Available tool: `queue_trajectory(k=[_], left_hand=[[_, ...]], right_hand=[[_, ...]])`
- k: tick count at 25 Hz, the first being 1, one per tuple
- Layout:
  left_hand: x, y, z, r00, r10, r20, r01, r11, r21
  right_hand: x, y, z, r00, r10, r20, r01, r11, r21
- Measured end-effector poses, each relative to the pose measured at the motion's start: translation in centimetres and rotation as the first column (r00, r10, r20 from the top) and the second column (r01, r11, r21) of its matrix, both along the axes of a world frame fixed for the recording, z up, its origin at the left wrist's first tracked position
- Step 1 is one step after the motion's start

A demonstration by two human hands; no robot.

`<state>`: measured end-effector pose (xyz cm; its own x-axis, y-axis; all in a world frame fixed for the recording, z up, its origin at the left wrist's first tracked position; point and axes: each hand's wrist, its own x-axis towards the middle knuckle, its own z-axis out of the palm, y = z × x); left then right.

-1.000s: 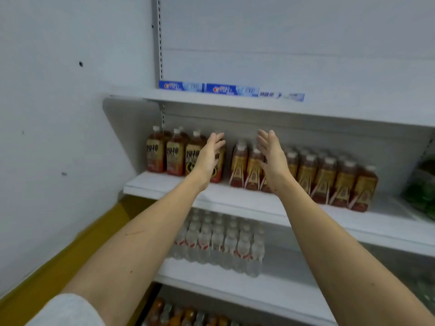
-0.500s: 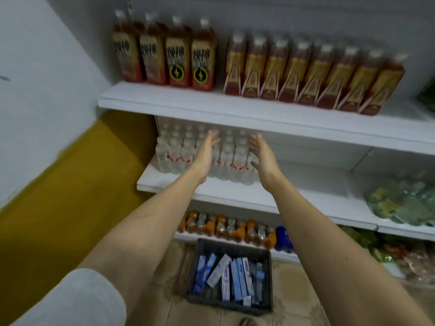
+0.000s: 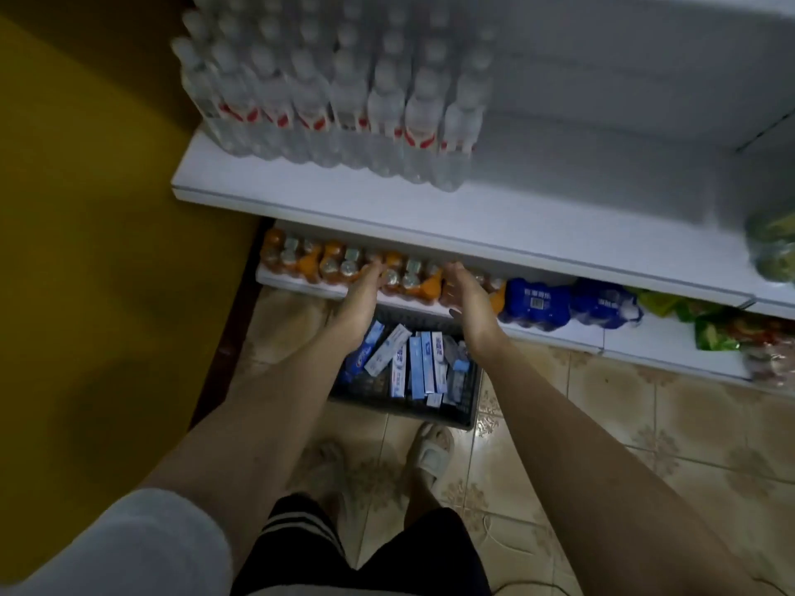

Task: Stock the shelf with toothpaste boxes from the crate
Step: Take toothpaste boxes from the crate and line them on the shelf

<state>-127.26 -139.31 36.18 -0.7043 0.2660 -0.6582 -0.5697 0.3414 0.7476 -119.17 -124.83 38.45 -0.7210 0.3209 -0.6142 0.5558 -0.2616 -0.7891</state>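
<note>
Head view: yellow wall (image 3: pixel 86 208) at 9 o'clock, patterned tile floor (image 3: pixel 645 423) below. Left hand (image 3: pixel 359 301) and right hand (image 3: pixel 471 303), fingers straight and holding nothing, hover over the crate (image 3: pixel 469 406) of toothpaste boxes (image 3: pixel 413 363) at center. Water bottles (image 3: pixel 335 92) stand on the shelf (image 3: pixel 516 217) at 12 o'clock.

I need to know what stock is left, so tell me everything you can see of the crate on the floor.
The crate is a dark grey, plastic-looking box with slotted walls, standing flat on the tiled floor in front of the lowest shelf. Its top is open. Inside lie blue and white toothpaste boxes, loosely piled at mixed angles, some flat and some on edge. The left hand and right hand are stretched out above its far side, holding nothing. A sandalled foot stands just before its near wall.
</note>
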Motion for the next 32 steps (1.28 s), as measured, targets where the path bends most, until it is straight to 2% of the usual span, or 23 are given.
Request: queue_trajectory(k=[5, 9, 13, 20, 23, 26, 30, 32], left_hand=[[1.9, -0.6, -13.6, 0.969, 0.043, 0.242, -0.015, 0.993, -0.114], [3.6, -1.3, -25.1, 0.905, 0.061, 0.421, 0.010, 0.987, -0.163], [5.5, -1.7, -34.6, 0.860, 0.129, 0.494, -0.028, 0.978, -0.208], [8.5, -0.6, -49.4, 0.850, 0.082, 0.520, 0.046, 0.972, -0.229], [10.4, 0.3, -53.9, 0.836, 0.030, 0.548, 0.094, 0.976, -0.196], [11.3, 0.9, -57.6, 0.845, 0.047, 0.533, 0.077, 0.975, -0.208], [11.5, 1.6, -57.2, 0.860, 0.060, 0.507, 0.060, 0.974, -0.218], [11.5, 0.9, -56.4, 0.859, 0.074, 0.507, 0.057, 0.970, -0.238]], right_hand=[[2.5, -0.4, -14.4, 0.980, -0.108, 0.168, 0.125, 0.988, -0.096], [3.9, -2.3, -26.0, 0.938, -0.106, 0.329, 0.168, 0.972, -0.166], [5.4, -3.6, -35.3, 0.890, -0.105, 0.443, 0.210, 0.958, -0.195], [7.9, -4.3, -50.4, 0.793, -0.046, 0.608, 0.149, 0.982, -0.120], [9.0, -4.9, -54.7, 0.783, 0.026, 0.621, 0.071, 0.989, -0.132], [9.2, -4.9, -57.7, 0.775, 0.115, 0.622, -0.028, 0.989, -0.147], [9.3, -5.1, -58.7, 0.810, 0.144, 0.568, -0.078, 0.987, -0.139], [9.4, -5.6, -57.7, 0.784, 0.237, 0.574, -0.217, 0.970, -0.105]])
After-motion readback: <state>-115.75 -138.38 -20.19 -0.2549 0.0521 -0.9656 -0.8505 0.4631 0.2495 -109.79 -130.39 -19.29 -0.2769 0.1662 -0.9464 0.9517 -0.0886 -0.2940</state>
